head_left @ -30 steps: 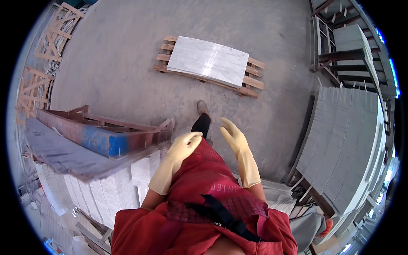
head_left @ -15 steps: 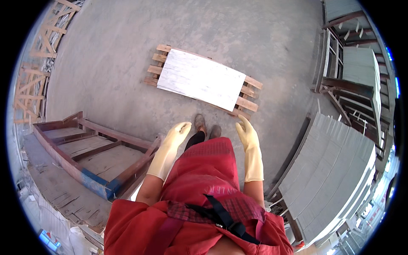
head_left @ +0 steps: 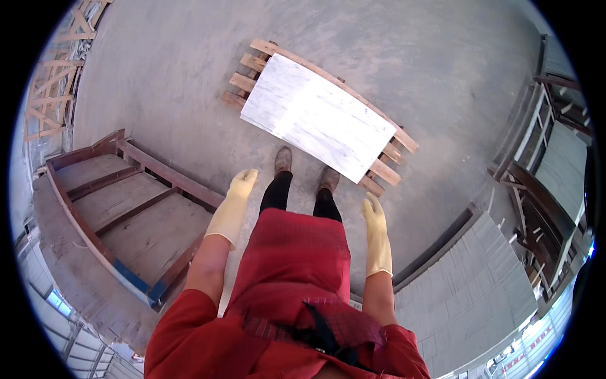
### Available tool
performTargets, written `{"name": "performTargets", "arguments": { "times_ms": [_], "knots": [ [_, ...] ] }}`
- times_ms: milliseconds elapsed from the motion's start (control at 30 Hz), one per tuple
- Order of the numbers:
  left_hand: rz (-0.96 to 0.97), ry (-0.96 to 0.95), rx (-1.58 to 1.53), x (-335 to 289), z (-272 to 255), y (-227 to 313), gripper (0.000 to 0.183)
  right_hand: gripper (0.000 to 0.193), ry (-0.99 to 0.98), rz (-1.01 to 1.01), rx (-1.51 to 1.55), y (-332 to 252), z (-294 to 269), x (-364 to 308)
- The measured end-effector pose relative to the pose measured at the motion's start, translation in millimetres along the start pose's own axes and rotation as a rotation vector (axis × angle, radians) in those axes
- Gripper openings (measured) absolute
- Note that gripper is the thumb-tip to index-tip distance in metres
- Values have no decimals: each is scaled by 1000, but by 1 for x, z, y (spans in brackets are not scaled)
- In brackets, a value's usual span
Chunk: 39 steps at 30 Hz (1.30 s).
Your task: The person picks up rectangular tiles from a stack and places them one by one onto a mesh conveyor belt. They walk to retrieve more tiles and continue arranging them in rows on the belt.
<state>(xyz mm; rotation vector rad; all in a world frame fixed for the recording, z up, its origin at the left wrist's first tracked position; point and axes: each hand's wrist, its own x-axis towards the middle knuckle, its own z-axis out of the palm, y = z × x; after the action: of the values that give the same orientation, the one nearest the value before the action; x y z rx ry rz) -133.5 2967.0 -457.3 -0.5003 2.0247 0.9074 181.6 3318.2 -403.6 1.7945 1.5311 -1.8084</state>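
Note:
My left hand (head_left: 242, 184), in a long cream rubber glove, hangs in the air left of my legs, its fingers loosely bent and holding nothing. On the other side my right hand (head_left: 373, 208), gloved alike, has its fingers loosely extended and is also without a load. Beyond my boots lies a white, grey-veined rectangular slab (head_left: 319, 117), with a layered near edge. It rests slantwise on a wooden pallet (head_left: 388, 169), whose slats stick out at both ends. Neither hand touches the slab; the right one is nearer its close right corner.
At left stands a brown metal frame (head_left: 126, 211) with crossbars and a blue-painted corner. To the right is a large stack of grey slabs (head_left: 467, 297), with dark metal racks (head_left: 536, 189) farther out. Wooden crates (head_left: 53, 95) line the far left. Concrete floor (head_left: 170, 82) surrounds the pallet.
I am closer to the pallet, which appears larger and more slanted. My hands have moved farther apart from each other; the left one has swung outward. My boots now stand apart.

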Motion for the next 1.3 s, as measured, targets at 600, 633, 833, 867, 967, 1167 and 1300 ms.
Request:
{"name": "performTargets", "arguments": {
  "times_ms": [600,633,833,867,967,1167,1300],
  "knots": [
    [545,357,781,367,34,90,78,73,409,142,244,91,80,293],
    [548,369,778,371,37,90,78,74,398,142,181,92,81,295],
    [489,434,766,363,46,88,78,82,455,72,-42,95,95,303],
    [485,451,773,361,50,89,77,83,473,71,-55,96,99,304],
    [481,486,781,356,55,89,75,86,500,98,-94,93,99,302],
    [490,507,771,355,52,81,72,86,498,112,-108,89,94,305],
    [440,469,785,337,56,85,71,83,449,136,-80,97,77,313]
  ]
}}
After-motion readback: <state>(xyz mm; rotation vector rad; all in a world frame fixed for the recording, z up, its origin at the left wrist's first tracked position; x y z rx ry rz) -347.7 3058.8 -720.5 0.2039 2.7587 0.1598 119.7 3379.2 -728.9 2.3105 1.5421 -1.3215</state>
